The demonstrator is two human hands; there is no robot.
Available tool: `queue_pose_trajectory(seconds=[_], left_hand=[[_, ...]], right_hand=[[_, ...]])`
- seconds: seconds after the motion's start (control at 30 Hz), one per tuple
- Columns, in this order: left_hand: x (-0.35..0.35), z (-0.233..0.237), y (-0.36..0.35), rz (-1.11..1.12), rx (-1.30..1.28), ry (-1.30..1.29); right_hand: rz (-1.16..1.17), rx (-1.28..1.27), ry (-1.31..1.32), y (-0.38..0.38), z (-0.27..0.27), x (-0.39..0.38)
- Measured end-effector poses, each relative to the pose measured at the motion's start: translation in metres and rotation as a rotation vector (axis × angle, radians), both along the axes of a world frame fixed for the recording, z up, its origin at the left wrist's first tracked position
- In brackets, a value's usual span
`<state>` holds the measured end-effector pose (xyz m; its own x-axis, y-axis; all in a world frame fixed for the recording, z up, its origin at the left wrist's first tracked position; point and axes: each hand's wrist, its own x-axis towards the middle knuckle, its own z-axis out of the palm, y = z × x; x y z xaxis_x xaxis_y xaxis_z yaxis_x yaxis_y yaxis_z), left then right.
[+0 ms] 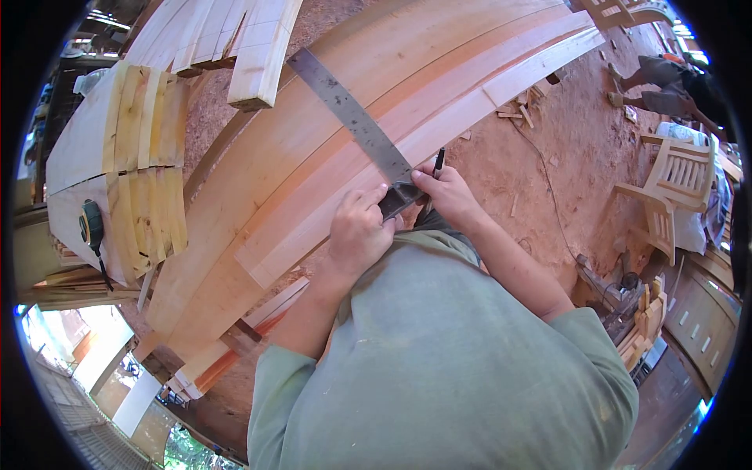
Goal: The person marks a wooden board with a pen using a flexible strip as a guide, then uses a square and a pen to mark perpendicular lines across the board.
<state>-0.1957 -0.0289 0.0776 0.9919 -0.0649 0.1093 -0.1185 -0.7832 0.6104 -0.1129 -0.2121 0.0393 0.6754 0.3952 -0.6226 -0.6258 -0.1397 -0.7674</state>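
A try square [350, 115] lies with its grey metal blade across several long wooden boards [345, 168]. Its dark stock is at the boards' near edge, close to my body. My left hand [359, 223] is closed around the left part of the stock, with fingers on top. At the stock's other end, my right hand [445, 190] pinches the square near the corner where blade and stock meet. A dark pen [439, 160] also sticks up from between my right fingers. The undersides of both hands are hidden.
Thick timber pieces [254, 70] lie at the upper left. Stacked curved blocks [145, 168] stand left, with a green and black power tool [92, 227] on them. A wooden chair [666, 184] stands right on the dirt floor, near a cable [552, 192]. Another person [670, 86] is farther back.
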Motion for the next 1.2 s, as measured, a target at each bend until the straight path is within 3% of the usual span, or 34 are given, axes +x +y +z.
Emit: queue_pose_trajectory(seconds=[0.83,0.93,1.0,1.1,1.13,1.2], left_hand=[[0.003,0.006,0.000,-0.002,0.054,0.042],[0.003,0.005,0.000,-0.006,0.050,0.042],[0.004,0.005,0.000,-0.005,0.048,0.038],[0.003,0.005,0.000,-0.012,0.046,0.034],[0.003,0.004,0.000,-0.005,0.039,0.031],[0.003,0.004,-0.001,-0.002,0.029,0.025]], right_hand=[[0.000,-0.006,0.009,-0.002,0.002,0.005],[0.137,-0.079,-0.062,-0.013,0.007,0.012],[0.280,-0.319,-0.509,-0.025,0.028,0.022],[0.232,-0.406,-0.403,-0.048,0.059,0.035],[0.230,-0.410,-0.403,-0.050,0.065,0.034],[0.087,-0.140,-0.483,-0.052,0.073,0.032]])
